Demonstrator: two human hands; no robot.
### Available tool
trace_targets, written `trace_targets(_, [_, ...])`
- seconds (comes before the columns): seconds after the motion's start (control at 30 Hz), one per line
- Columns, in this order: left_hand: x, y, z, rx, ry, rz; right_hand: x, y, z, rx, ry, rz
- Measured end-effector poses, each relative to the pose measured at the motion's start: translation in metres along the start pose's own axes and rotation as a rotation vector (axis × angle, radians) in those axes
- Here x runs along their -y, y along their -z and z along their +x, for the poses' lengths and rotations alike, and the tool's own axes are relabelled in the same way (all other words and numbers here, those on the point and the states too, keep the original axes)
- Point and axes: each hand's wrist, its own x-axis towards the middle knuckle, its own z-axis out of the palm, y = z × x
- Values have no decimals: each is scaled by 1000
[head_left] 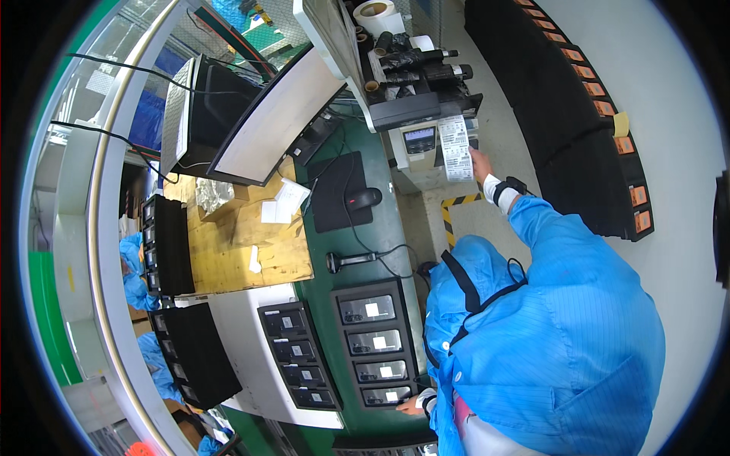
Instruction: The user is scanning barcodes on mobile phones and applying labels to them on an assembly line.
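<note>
My right hand (480, 164) reaches to a printed white label strip (456, 148) hanging from a label printer (420, 140). Its fingers are pinched at the strip's edge, and a dark band circles that wrist. Down by the bench edge, my left hand (411, 405) lies against the near corner of a black tray (342, 334), fingers stretched out and partly hidden. In this tray sit several dark devices with glossy windows, each with a small white label. A second black tray (328, 372) beside it holds several similar dark units.
A handheld scanner (353, 261) and a mouse (363, 199) lie on the green bench near a monitor (274, 114). Black rolls (418, 68) crowd the printer's top. Stacked black trays (547, 114) stand at the right. Other people's blue sleeves (137, 273) show at the far left.
</note>
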Motion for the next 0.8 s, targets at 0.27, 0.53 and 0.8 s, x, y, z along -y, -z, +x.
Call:
trace_targets(0.27, [-5,-4,-2,15,-16,9,7,-1,-31,166,78,-96])
trace_targets(0.53, [-6,-7,-3,22,-26,8,53,-19,-5,164,85,43])
trace_targets(0.8, [-3,-7,-4,11,-13,4,91,-28,13,131,7,76])
